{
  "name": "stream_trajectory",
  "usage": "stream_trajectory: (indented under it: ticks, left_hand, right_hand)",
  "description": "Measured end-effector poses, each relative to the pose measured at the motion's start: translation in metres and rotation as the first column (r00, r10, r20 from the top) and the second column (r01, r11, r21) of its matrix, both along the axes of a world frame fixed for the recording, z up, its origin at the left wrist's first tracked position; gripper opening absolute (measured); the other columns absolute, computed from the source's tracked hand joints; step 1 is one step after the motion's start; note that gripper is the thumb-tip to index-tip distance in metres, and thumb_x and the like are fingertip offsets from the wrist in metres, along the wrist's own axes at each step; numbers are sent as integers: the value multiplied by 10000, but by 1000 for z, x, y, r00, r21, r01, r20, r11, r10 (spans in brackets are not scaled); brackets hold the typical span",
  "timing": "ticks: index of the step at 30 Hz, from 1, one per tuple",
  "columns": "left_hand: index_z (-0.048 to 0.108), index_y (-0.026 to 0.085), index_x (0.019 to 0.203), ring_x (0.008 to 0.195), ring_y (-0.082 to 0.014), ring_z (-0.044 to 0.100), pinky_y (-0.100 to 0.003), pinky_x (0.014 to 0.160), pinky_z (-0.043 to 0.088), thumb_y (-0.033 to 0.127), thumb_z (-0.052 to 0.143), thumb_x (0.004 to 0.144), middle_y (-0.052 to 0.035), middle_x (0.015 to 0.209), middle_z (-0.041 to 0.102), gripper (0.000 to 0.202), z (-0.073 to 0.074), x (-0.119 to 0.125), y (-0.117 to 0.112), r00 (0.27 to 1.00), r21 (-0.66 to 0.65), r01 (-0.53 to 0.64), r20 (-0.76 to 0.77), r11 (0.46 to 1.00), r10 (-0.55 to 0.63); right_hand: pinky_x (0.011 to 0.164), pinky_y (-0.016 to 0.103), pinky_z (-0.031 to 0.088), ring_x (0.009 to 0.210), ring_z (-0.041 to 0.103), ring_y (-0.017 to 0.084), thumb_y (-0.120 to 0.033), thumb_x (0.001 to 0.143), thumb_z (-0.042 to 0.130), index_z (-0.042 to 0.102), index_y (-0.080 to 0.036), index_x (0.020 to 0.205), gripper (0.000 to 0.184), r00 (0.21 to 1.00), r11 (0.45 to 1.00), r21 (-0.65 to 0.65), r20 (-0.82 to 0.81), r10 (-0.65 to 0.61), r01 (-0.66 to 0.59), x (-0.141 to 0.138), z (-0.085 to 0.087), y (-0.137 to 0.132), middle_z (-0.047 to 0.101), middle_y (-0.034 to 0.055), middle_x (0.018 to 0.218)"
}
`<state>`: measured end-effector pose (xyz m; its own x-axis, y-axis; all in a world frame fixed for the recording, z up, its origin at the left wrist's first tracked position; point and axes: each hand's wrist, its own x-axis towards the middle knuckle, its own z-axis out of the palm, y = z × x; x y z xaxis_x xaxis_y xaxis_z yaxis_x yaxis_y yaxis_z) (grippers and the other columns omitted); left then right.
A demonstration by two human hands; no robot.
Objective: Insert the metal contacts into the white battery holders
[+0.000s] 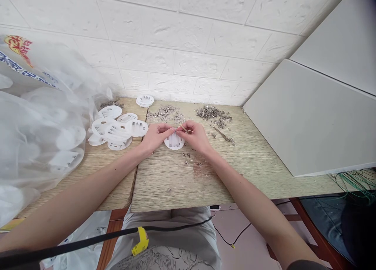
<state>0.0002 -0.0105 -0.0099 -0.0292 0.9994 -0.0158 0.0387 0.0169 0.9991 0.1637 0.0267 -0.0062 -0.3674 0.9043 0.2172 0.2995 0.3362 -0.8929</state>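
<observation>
A round white plastic disc (174,141) lies on the wooden board (176,180) in front of me. My left hand (155,136) rests on the disc's left edge with its fingers pinched at the top. My right hand (195,136) is closed on a thin stick-like tool (184,129), whose tip points at the top of the disc. Both hands meet just above the disc.
A heap of white discs (117,127) lies to the left, with a small stack (145,100) at the wall. Piles of small metal parts (213,114) sit behind my hands, and several lie scattered. A large clear bag (38,129) stands left, a white panel (308,121) right.
</observation>
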Motion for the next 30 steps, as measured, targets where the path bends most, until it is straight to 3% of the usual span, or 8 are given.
stream_trajectory:
  ticks: [5, 13, 17, 26, 30]
  left_hand:
    - [736, 164, 838, 771, -177, 655, -297, 715, 499, 395, 744, 704, -58, 851, 748, 268, 1, 0, -1, 1000, -4, -10, -16, 1000, 10]
    - [725, 158, 792, 695, -169, 637, -287, 646, 480, 378, 737, 698, -54, 783, 734, 239, -1, 3, -1, 999, 27, -20, -30, 999, 21]
    - [715, 148, 769, 645, -165, 618, -284, 610, 460, 386, 767, 658, -53, 733, 716, 267, -1, 4, -2, 999, 18, -46, -16, 999, 47]
    - [729, 159, 798, 708, -175, 644, -292, 668, 491, 358, 764, 659, -58, 805, 741, 244, 3, 4, -4, 999, 16, -20, -28, 1000, 21]
    - [709, 145, 790, 643, -153, 615, -274, 608, 463, 301, 755, 633, -47, 754, 720, 226, 3, 4, -3, 999, -11, -18, -27, 1000, 17]
  right_hand:
    - [622, 285, 390, 657, 507, 127, -317, 679, 710, 564, -176, 687, 203, 986, 971, -226, -161, 45, -81, -1, 1, -1, 572, -2, 701]
    - [576, 252, 407, 603, 513, 98, -263, 560, 797, 540, -182, 723, 314, 917, 848, -489, -400, -8, -206, -5, 5, -5, 537, -43, 664]
    - [581, 263, 419, 608, 529, 106, -245, 536, 798, 561, -179, 729, 312, 912, 828, -517, -410, -18, -216, -6, 5, -5, 571, -31, 678]
    - [565, 260, 391, 581, 494, 94, -227, 571, 764, 522, -189, 771, 316, 918, 872, -455, -396, -18, -179, -5, 5, -6, 530, -55, 675]
    - [552, 259, 382, 583, 479, 100, -202, 617, 719, 482, -202, 775, 285, 927, 881, -427, -373, 34, -204, -6, 5, -7, 509, -52, 681]
